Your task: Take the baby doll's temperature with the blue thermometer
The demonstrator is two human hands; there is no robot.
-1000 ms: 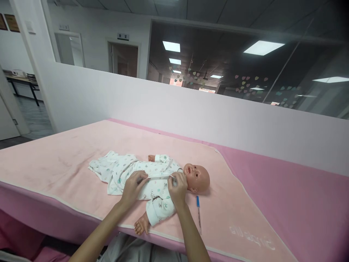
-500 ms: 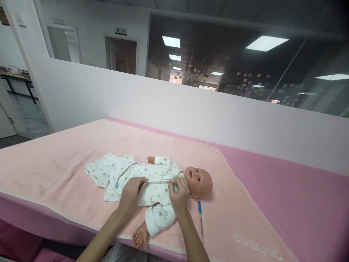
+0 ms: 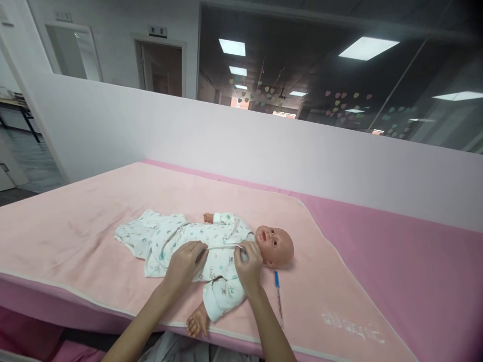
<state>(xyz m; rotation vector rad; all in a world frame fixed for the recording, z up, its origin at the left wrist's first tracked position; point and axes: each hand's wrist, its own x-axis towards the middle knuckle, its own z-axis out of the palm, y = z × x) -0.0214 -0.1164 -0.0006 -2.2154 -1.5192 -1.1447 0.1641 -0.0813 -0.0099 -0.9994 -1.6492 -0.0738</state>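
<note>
A baby doll lies on its back on a pale pink blanket, head to the right, dressed in a white patterned romper. My left hand pinches the romper's front edge at the doll's belly. My right hand pinches the same edge near the collar, just beside the doll's chin. The cloth strip is stretched taut between the two hands. The doll's bare hand reaches over the blanket's near edge.
A blue pen lies on the blanket right of my right forearm. The blanket covers a darker pink mattress that runs to the right. A low white partition wall stands behind, with dark glass above it.
Both hands keep their pinch on the romper's edge and have scarcely moved. The view has shifted slightly, tilting down and to the left.
</note>
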